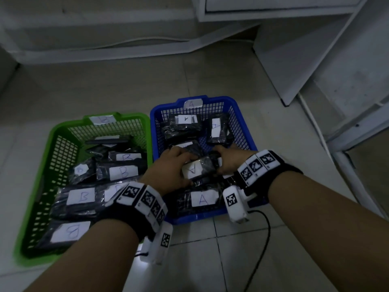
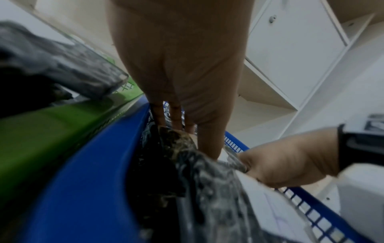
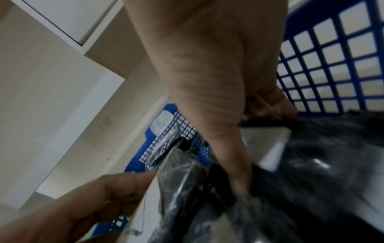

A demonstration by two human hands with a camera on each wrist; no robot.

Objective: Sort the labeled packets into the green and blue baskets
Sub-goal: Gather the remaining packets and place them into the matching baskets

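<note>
Both hands hold one black packet (image 1: 199,168) with a white "A" label over the blue basket (image 1: 245,125). My left hand (image 1: 168,169) grips its left side and my right hand (image 1: 228,161) grips its right end. In the left wrist view the left hand's (image 2: 178,82) fingers (image 2: 174,115) curl over the packet (image 2: 176,141) and the right hand (image 2: 286,161) pinches its edge. The right wrist view shows the right hand (image 3: 207,82) on the packet (image 3: 187,180). Several "A" packets lie in the blue basket. The green basket (image 1: 44,171) at left holds several "B" packets (image 1: 122,171).
The baskets stand side by side on a pale tiled floor (image 1: 210,260). White cabinets and shelving (image 1: 315,60) rise behind and to the right. A black cable (image 1: 266,234) runs across the floor under my right forearm.
</note>
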